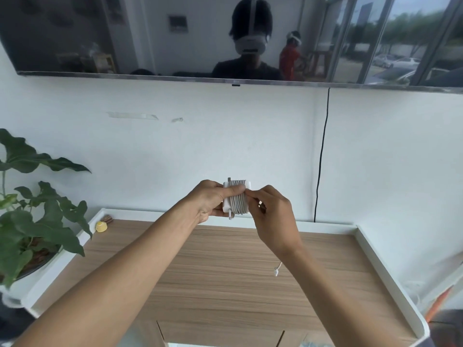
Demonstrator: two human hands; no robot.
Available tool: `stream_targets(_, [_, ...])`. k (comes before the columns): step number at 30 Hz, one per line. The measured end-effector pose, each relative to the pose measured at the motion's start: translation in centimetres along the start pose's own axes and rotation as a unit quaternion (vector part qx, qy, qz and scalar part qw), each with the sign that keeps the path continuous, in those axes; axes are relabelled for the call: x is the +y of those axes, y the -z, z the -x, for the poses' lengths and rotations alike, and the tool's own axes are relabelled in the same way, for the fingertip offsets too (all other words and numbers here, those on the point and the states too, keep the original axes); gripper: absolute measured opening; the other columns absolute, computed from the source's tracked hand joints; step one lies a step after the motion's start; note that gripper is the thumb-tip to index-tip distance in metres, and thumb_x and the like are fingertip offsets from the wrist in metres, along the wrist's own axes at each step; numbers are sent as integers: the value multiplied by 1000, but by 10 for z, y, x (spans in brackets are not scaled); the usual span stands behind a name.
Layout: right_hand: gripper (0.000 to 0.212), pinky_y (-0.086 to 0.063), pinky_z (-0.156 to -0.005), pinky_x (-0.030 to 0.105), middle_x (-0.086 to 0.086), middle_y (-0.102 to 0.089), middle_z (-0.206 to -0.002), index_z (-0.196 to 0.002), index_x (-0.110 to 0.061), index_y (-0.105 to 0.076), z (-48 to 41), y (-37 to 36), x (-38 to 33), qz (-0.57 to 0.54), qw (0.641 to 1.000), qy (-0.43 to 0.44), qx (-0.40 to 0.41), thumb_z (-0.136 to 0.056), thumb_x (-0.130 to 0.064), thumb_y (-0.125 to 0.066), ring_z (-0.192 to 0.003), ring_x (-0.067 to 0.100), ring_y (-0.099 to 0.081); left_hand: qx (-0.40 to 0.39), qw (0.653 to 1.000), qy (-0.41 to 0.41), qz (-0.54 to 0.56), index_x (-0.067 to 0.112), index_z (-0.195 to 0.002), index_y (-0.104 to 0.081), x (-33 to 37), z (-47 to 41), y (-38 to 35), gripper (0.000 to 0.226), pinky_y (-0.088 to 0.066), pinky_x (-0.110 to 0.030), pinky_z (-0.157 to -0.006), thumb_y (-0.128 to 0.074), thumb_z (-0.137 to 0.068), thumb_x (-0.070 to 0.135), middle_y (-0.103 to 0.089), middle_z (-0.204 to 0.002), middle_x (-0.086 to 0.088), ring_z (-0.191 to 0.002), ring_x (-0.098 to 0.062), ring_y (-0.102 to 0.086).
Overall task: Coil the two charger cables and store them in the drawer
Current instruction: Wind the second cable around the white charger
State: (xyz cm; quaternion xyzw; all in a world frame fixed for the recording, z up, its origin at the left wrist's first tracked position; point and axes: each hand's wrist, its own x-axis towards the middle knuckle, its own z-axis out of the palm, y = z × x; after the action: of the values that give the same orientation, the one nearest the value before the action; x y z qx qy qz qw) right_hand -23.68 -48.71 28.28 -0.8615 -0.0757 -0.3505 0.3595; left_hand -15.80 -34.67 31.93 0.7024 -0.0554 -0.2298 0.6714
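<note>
A white charger brick [236, 200] with its white cable wound in several turns round it is held up in front of the wall, above the back edge of the cabinet. My left hand [209, 200] grips the brick from the left, thumb across the turns. My right hand [271, 211] pinches the cable at the brick's right side. A short cable tail with a connector sticks out below the brick. On the wooden cabinet top [225, 271] a white cable end [277, 269] with its plug shows beside my right forearm, which hides the rest of that cable.
A potted green plant [32, 221] stands at the cabinet's left edge. A small yellow object [101, 226] lies in the back left corner. A wall screen [225, 36] hangs above, with a black cord [322, 156] running down the wall. A raised white rim [390, 274] borders the top.
</note>
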Motion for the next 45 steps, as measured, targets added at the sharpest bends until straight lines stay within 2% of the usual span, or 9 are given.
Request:
stream_targets(7, [19,-37,-55,10,-5,-57,-83,-100,-14,-71,28,-11,-1,-54,998,-29,12,-91,-3,-58,-57,10,-49,36,999,-21,-15,-4,-103,-64,-5,-2,4,41,-58,-32,-54,-81,-75,21,-73,-83,-15,-67,-24,-71])
stream_targets(10, [9,-30,-49,11,-19,-51,-60,-86,-11,-65,35,-12,2,-109,989,-91,40,-90,-4,-61,-45,9,-37,37,999,-37,-3,-5,-105,-64,-6,-3,3,41,-61,-37,-67,-78,-77,23,-72,-86,-15,-73,-24,-70])
stream_targets(15, [10,-24,-44,15,-11,-34,-39,-83,-19,-65,33,-11,10,-183,969,-167,26,-92,-16,-63,-42,8,-26,22,998,-53,17,2,-98,-65,-5,-5,0,30,-59,-34,-66,-77,-79,22,-71,-81,-11,-71,-20,-70])
stream_targets(20, [7,-29,-46,17,-11,-39,-43,-85,-19,-68,28,-4,14,-164,973,-164,-1,-90,-16,-65,-45,9,-29,4,998,-53,29,4,-102,-62,-10,-4,1,34,-60,-38,-71,-76,-79,24,-72,-83,-11,-72,-20,-71])
stream_targets(26, [8,-30,-48,10,-32,-53,-56,-82,-12,-65,31,-1,16,-124,985,-118,-22,-90,-9,-64,-45,9,-36,17,997,-60,-33,5,-97,-63,-7,-5,-1,41,-60,-37,-67,-86,-66,19,-73,-84,-12,-73,-23,-72])
stream_targets(33, [8,-32,-50,21,-10,-41,-47,-83,-17,-69,34,-7,27,-219,952,-212,-24,-89,-21,-67,-47,11,-31,3,997,-72,-14,2,-106,-62,-10,-3,-1,38,-57,-32,-62,-79,-76,15,-70,-93,-16,-76,-24,-71])
stream_targets(36, [8,-35,-49,20,-8,-51,-54,-82,-13,-69,33,-4,37,-288,923,-248,-59,-89,-16,-67,-46,8,-38,-44,995,-75,-39,1,-113,-58,-8,5,2,39,-58,-29,-63,-75,-80,11,-68,-96,-15,-80,-24,-69])
stream_targets(41, [13,-40,-54,16,-9,-57,-60,-78,-21,-68,10,15,43,-84,957,-210,-182,-87,-30,-68,-55,9,-48,-88,983,-88,-131,-1,-116,-54,-12,12,7,46,-58,-38,-75,-77,-77,7,-69,-95,-10,-84,-25,-70])
stream_targets(45, [15,-41,-55,17,-3,-61,-68,-77,-18,-67,-15,27,32,5,947,-184,-265,-89,-28,-65,-60,10,-50,-102,976,-85,-174,4,-111,-55,-15,16,9,43,-59,-41,-73,-79,-75,6,-69,-89,-5,-78,-24,-70])
